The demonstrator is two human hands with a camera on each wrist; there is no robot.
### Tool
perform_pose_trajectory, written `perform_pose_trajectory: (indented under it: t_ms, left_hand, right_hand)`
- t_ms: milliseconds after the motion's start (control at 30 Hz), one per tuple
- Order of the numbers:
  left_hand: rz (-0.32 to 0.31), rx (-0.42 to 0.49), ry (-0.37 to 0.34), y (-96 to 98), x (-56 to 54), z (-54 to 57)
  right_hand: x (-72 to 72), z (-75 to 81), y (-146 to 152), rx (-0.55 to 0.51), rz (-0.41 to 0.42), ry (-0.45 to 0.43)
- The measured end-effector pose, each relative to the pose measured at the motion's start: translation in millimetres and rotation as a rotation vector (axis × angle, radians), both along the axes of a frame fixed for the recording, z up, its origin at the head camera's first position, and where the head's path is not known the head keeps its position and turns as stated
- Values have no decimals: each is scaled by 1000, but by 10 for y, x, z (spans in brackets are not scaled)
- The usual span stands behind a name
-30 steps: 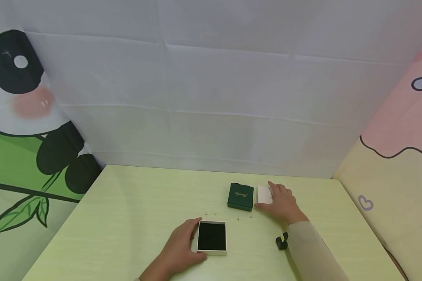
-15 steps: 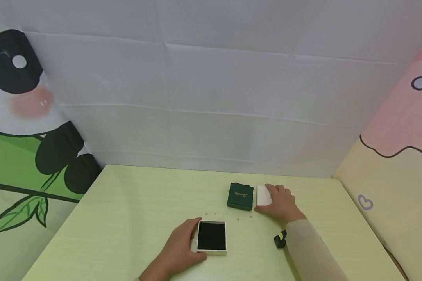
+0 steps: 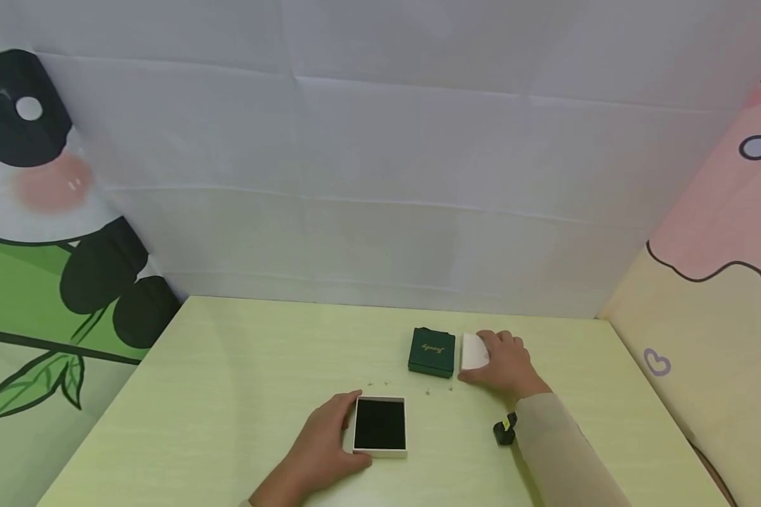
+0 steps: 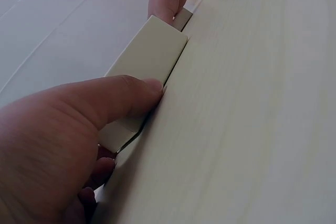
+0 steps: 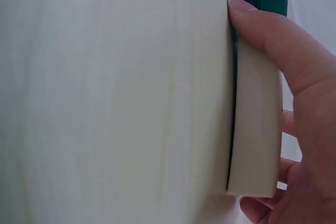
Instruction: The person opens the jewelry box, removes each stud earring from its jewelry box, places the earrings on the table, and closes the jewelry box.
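My left hand (image 3: 320, 443) holds a shallow white box (image 3: 380, 455) by its left side, thumb at the near edge and fingers at the far one. Black lining fills its upward-facing top. In the left wrist view, the thumb presses the box's pale side wall (image 4: 152, 45), flat on the table. Farther back, my right hand (image 3: 509, 367) grips a white box-like piece, perhaps a lid (image 3: 473, 351), between thumb and fingers. Its side wall (image 5: 255, 124) sits at the tabletop in the right wrist view. The palm hides its right part.
Left of the white piece lies a dark green box (image 3: 431, 352) with gold lettering. Several tiny pieces (image 3: 428, 391), too small to identify, are scattered between the boxes. A small black object with a yellow mark (image 3: 504, 431) stands beside the right sleeve.
Both hands keep their grips and the boxes stay in place. The right fingers have shifted slightly left on the white piece. The head view has tilted a little.
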State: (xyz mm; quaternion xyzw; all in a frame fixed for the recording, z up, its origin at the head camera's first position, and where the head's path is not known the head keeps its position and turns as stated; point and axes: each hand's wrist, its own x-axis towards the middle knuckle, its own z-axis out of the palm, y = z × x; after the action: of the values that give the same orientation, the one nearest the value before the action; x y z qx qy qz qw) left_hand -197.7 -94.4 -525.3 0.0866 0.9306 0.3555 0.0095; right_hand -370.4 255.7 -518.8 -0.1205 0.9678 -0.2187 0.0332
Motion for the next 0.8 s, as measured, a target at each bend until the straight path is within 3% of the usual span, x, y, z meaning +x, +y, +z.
perform_pose_trajectory:
  t_ms: [267,467,800]
  left_hand:
    - [-13,-11,19,-19,4,5]
    - [-7,-19,11,-41,10,-19]
    - [-18,-10,16,-51,19,16]
  right_hand:
    - [12,63,31,1,-27,12]
    - [35,154,22,-54,-45,21]
    - [362,355,-234,-170,-42,51]
